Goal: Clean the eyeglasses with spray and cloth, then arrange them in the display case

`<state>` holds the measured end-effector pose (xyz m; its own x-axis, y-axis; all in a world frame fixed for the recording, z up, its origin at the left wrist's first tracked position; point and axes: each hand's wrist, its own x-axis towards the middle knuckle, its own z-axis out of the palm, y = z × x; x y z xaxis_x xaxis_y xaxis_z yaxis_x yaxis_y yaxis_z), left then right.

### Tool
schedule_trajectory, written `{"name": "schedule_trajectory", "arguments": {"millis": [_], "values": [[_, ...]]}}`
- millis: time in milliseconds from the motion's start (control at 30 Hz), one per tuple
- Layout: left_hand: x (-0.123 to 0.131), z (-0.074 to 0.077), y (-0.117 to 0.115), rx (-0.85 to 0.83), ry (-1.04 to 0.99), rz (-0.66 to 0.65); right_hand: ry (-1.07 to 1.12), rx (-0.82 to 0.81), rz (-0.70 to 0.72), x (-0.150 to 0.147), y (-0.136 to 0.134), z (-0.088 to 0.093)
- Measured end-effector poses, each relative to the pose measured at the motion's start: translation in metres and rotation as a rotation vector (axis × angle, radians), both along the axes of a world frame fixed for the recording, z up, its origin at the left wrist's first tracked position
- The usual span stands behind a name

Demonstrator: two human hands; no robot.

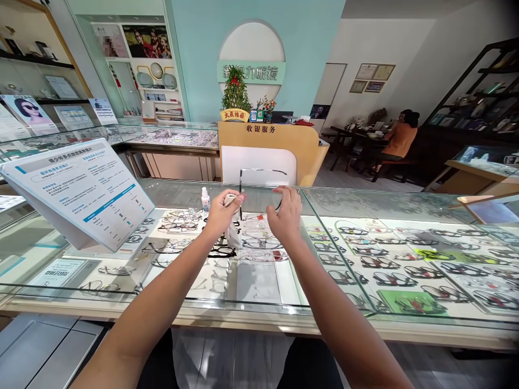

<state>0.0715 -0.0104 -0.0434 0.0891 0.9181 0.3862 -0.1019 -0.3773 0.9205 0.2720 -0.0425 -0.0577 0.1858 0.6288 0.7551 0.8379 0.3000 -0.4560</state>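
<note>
A thin-rimmed pair of glasses (259, 173) is held up in front of me over the glass counter (365, 216). My left hand (223, 212) is closed, pinching the left side of the frame together with a small pale cloth (230, 200). My right hand (286, 214) curls round the right side of the frame. A small white spray bottle (205, 199) stands on the counter just left of my left hand. Beneath the glass lie several rows of eyeglass frames.
A slanted information board (81, 189) stands on the counter at left. Behind it is a yellow cashier desk (275, 143) with a potted plant (235, 94). A person in orange (399, 140) sits at a table at back right. Display shelves line both sides.
</note>
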Motion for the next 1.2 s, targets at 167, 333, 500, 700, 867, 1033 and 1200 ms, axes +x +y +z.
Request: {"name": "schedule_trajectory", "arguments": {"millis": [167, 333, 500, 700, 867, 1033, 1200], "values": [[-0.003, 0.002, 0.001, 0.009, -0.042, 0.054, -0.044, -0.176, 0.005, -0.002, 0.002, -0.006], [-0.001, 0.001, 0.001, 0.017, -0.035, 0.019, -0.058, -0.154, 0.056, -0.007, -0.004, -0.002], [0.003, 0.000, -0.003, 0.091, 0.000, -0.042, -0.154, -0.003, 0.097, -0.019, -0.016, 0.006], [0.004, 0.000, -0.008, 0.169, 0.064, -0.061, -0.182, -0.035, 0.299, -0.024, -0.016, 0.002], [0.000, 0.002, -0.005, 0.151, 0.085, -0.100, -0.077, -0.056, 0.489, -0.022, -0.012, 0.000], [0.001, 0.001, -0.005, 0.165, 0.117, -0.110, -0.027, -0.043, 0.498, -0.021, -0.009, -0.002], [-0.001, -0.001, -0.003, 0.115, 0.132, -0.080, 0.016, 0.043, 0.421, -0.016, -0.004, -0.003]]}}
